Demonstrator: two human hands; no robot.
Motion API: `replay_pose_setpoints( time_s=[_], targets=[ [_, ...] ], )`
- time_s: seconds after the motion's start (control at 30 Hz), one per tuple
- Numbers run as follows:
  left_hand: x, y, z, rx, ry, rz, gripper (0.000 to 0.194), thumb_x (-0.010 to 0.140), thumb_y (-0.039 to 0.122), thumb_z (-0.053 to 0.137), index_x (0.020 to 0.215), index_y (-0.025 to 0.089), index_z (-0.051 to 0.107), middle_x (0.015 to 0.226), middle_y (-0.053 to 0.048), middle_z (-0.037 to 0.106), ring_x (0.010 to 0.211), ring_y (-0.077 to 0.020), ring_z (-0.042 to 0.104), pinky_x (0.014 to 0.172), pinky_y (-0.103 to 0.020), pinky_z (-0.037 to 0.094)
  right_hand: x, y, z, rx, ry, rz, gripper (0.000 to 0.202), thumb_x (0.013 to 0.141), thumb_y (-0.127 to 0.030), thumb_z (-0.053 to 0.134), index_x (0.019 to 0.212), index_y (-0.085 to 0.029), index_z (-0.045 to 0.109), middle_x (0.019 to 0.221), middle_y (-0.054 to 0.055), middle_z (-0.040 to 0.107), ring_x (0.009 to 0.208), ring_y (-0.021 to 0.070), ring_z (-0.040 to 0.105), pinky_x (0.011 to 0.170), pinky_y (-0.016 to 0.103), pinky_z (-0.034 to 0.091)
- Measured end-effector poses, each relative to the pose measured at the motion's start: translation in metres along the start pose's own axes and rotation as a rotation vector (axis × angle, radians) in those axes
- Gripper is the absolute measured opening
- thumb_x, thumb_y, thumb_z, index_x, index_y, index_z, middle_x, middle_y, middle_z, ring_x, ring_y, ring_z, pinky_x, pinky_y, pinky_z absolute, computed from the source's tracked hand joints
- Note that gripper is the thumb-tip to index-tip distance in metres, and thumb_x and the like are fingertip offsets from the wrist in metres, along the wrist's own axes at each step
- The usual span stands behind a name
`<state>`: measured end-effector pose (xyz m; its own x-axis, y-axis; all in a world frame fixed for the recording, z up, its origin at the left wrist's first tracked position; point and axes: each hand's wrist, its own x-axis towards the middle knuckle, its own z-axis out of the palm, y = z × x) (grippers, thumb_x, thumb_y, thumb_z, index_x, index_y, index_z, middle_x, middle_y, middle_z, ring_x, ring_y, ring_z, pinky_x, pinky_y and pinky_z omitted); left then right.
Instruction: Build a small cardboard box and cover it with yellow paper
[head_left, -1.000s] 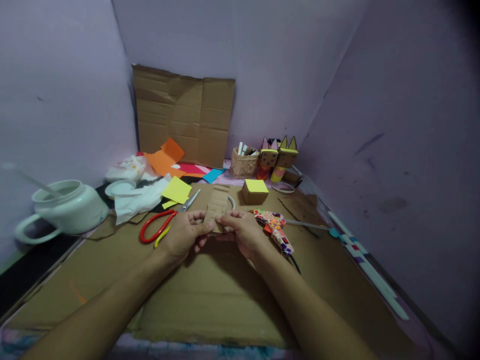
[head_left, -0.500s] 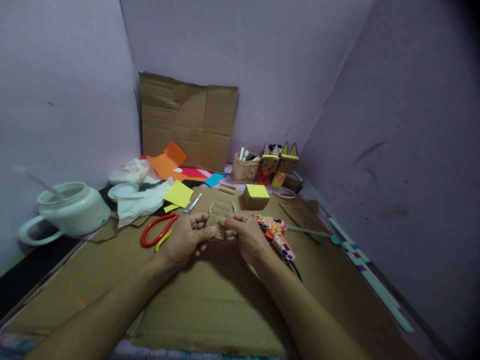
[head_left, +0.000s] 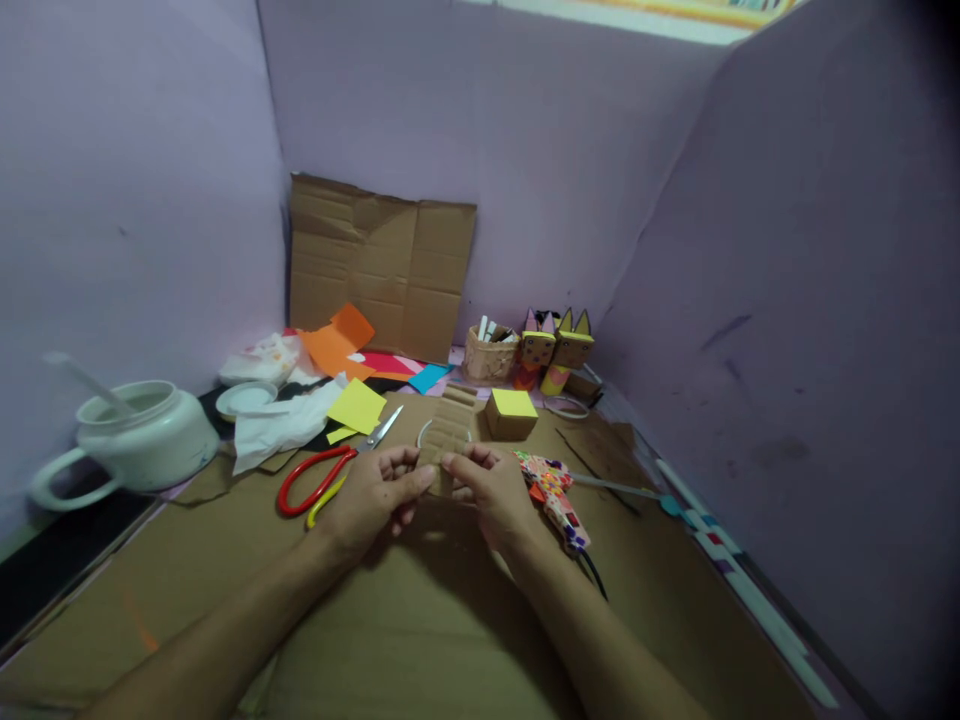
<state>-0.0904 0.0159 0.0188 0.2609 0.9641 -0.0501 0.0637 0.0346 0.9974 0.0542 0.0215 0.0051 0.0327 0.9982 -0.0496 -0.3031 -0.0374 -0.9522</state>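
Note:
A creased strip of brown cardboard (head_left: 448, 432) is held upright between both hands, above the cardboard-covered table. The fingers of my left hand (head_left: 375, 497) pinch its lower left edge. My right hand (head_left: 496, 496) grips the lower right edge, thumb on the front face. Behind the strip, a white ring (head_left: 424, 432) shows only in part. Scissors with red handles (head_left: 313, 470) lie left of my left hand, their blades pointing away. Close to the right hand rests a glue gun (head_left: 556, 497) with a colourful pattern and a black cord. A small cardboard box (head_left: 511, 425) with a yellow top stands beyond.
At the left stands a white pot (head_left: 154, 440) with a stick in it. Yellow paper (head_left: 357, 405), white tissue (head_left: 281, 432) and orange paper (head_left: 337, 340) lie behind. A basket (head_left: 489, 360) and two cardboard animal figures (head_left: 555, 350) stand at the back wall.
The camera has tilted up slightly, so most things sit lower in view and a bright opening shows at the top. Both hands keep their hold on the cardboard strip.

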Motion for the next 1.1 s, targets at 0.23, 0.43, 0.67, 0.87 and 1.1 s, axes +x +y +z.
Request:
replay_pose_setpoints(
  time_s=[0.23, 0.43, 0.67, 0.87, 1.1],
  targets=[
    [0.008, 0.017, -0.065, 1.027, 0.400, 0.023, 0.031, 0.072, 0.037, 0.049, 0.094, 0.019, 0.062, 0.081, -0.010, 0.067, 0.078, -0.0281, 0.062, 0.058, -0.031, 0.039, 0.004, -0.014, -0.005, 0.073, 0.100, -0.085, 0.020, 0.053, -0.029, 0.073, 0.056, -0.016, 0.058, 0.050, -0.005, 0.050, 0.044, 0.0067, 0.043, 0.042, 0.018, 0.037],
    [0.006, 0.008, -0.095, 1.283, 0.110, -0.148, 0.035, 0.074, 0.046, 0.045, 0.090, 0.022, 0.064, 0.086, -0.015, 0.069, 0.078, -0.0355, 0.063, 0.056, -0.035, 0.038, 0.003, -0.024, -0.006, 0.132, 0.128, -0.139, 0.023, 0.053, -0.031, 0.074, 0.056, -0.016, 0.057, 0.049, -0.006, 0.048, 0.044, 0.0060, 0.041, 0.043, 0.018, 0.038],
    [0.001, 0.001, -0.065, 1.331, 0.127, -0.050, 0.037, 0.072, 0.037, 0.048, 0.100, 0.017, 0.061, 0.092, -0.019, 0.067, 0.081, -0.0360, 0.063, 0.063, -0.038, 0.041, 0.005, -0.026, -0.009, 0.176, 0.145, -0.171, 0.027, 0.052, -0.033, 0.076, 0.057, -0.017, 0.056, 0.049, -0.006, 0.049, 0.044, 0.0069, 0.044, 0.044, 0.019, 0.041],
    [0.007, 0.002, -0.059, 1.269, 0.253, -0.076, 0.038, 0.075, 0.038, 0.046, 0.104, 0.016, 0.057, 0.094, -0.021, 0.068, 0.085, -0.0400, 0.063, 0.063, -0.040, 0.042, 0.007, -0.026, -0.012, 0.203, 0.162, -0.191, 0.029, 0.053, -0.034, 0.077, 0.057, -0.017, 0.054, 0.051, -0.006, 0.047, 0.045, 0.0068, 0.043, 0.045, 0.019, 0.044],
    [-0.006, 0.024, -0.049, 0.703, 0.417, 0.185, 0.034, 0.076, 0.044, 0.052, 0.099, 0.018, 0.053, 0.082, -0.006, 0.067, 0.075, -0.0237, 0.064, 0.063, -0.029, 0.045, 0.005, -0.035, -0.015, 0.258, 0.168, -0.187, 0.034, 0.050, -0.036, 0.078, 0.054, -0.019, 0.049, 0.049, -0.007, 0.047, 0.043, 0.0068, 0.042, 0.046, 0.022, 0.048]
  ],
)
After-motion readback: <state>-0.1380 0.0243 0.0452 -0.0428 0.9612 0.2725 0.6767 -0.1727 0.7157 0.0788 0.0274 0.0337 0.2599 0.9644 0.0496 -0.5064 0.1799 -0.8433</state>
